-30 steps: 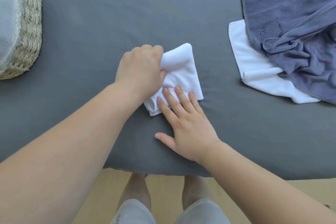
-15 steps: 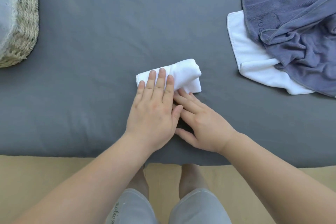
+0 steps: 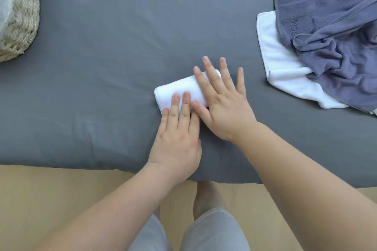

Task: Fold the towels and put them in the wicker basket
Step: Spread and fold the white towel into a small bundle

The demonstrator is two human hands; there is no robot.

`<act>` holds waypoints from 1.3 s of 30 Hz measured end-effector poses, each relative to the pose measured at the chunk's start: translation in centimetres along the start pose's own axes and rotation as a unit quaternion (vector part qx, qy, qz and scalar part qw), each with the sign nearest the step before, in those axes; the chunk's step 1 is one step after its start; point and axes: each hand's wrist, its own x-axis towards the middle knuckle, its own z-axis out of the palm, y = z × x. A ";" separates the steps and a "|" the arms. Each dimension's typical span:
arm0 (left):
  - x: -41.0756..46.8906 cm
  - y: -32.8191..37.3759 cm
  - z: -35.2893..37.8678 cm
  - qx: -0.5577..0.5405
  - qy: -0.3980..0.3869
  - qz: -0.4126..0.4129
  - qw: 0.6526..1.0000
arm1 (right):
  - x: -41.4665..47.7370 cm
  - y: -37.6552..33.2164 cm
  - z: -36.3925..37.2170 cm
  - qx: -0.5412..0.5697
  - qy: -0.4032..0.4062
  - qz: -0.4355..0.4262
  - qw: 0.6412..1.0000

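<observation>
Towel (image 3: 179, 89) folded, on grey bed (image 3: 102, 67); wood floor (image 3: 51, 199).

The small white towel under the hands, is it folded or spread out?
Folded: the small white towel is a compact, narrow bundle, layered at its left end, with the left hand and right hand flat on it.
</observation>
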 end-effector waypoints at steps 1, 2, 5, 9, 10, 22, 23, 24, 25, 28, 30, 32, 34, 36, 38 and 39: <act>-0.1 -0.5 -0.1 -0.018 0.033 0.010 0.999 | 0.1 0.6 0.5 0.013 -0.008 -0.004 1.000; -0.1 -1.1 -0.2 -0.038 0.073 0.015 0.997 | 0.1 1.0 0.8 0.023 -0.010 -0.009 1.000; 1.5 -2.3 -2.1 -0.062 0.158 -0.023 0.985 | -0.1 1.4 0.8 0.044 -0.016 -0.023 0.999; 5.6 -3.0 -3.8 -0.042 0.067 -0.082 0.994 | 0.0 1.7 0.7 0.037 -0.019 -0.039 0.998; 6.3 -3.3 -3.5 -0.035 0.050 -0.087 0.994 | -0.1 1.9 0.7 0.029 -0.020 -0.045 0.998; 8.5 -5.1 2.2 -0.028 0.001 -0.103 0.994 | 1.1 2.3 3.1 0.015 -0.044 -0.001 0.999; 8.6 -5.1 2.3 -0.023 -0.005 -0.103 0.994 | 1.2 2.4 3.2 0.020 -0.045 -0.001 0.999; 8.7 -5.0 2.3 -0.023 -0.012 -0.103 0.994 | 1.2 2.5 3.2 0.028 -0.045 0.001 0.999; 8.7 -5.0 2.1 -0.026 -0.017 -0.102 0.994 | 1.3 2.5 3.1 0.038 -0.042 0.002 0.998; 8.5 -5.0 1.3 -0.041 -0.024 -0.091 0.995 | 1.5 2.2 2.1 0.074 -0.003 -0.002 0.997; 7.8 -5.3 0.4 -0.060 -0.010 -0.070 0.996 | 1.7 2.2 0.7 0.090 0.021 -0.024 0.995; 7.2 -6.0 -0.4 -0.079 -0.013 -0.028 0.996 | 2.2 2.6 -0.5 0.071 0.010 -0.053 0.996; 6.6 -6.5 -2.1 -0.093 -0.020 0.013 0.995 | 2.4 2.7 -2.3 0.029 -0.042 -0.066 0.997; 6.3 -6.6 -4.9 -0.129 -0.071 -0.008 0.989 | 2.1 2.0 -4.3 0.024 -0.099 -0.059 0.993; 5.8 -6.2 -8.4 -0.202 -0.135 -0.059 0.968 | 1.4 1.4 -7.0 0.059 -0.132 -0.063 0.987; 5.4 -6.1 -10.4 -0.246 -0.151 -0.083 0.954 | 0.7 1.1 -8.7 0.094 -0.136 -0.064 0.984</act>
